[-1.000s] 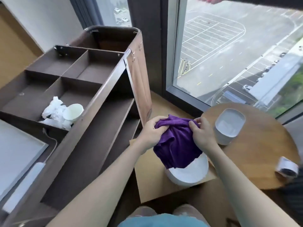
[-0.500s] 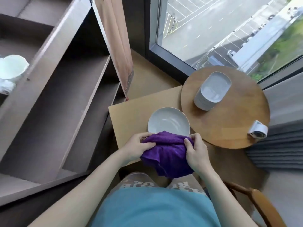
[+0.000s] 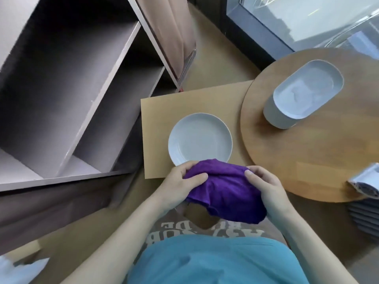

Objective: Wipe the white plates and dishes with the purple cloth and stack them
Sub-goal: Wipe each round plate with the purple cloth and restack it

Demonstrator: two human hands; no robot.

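Both hands hold a bunched purple cloth (image 3: pixel 223 193) over my lap. My left hand (image 3: pixel 180 183) grips its left side with the thumb on top, and my right hand (image 3: pixel 266 187) grips its right side. The cloth bulges, and I cannot tell whether anything is wrapped inside it. A round white plate (image 3: pixel 200 139) lies bare on a brown cardboard sheet (image 3: pixel 160 119) just beyond the cloth; its near rim is hidden by the cloth and my left fingers. A stack of white oblong dishes (image 3: pixel 307 93) stands on the round wooden table (image 3: pixel 297 160) to the right.
A grey shelf unit (image 3: pixel 82 78) with open compartments fills the left side. A brown curtain (image 3: pixel 174 33) hangs behind the cardboard, next to a window (image 3: pixel 307 17). A white-wrapped roll (image 3: pixel 367 181) sits at the table's right edge.
The view has tilted down. My hands drew the cloth off the round plate and back toward my body, and the plate now lies uncovered on the cardboard.
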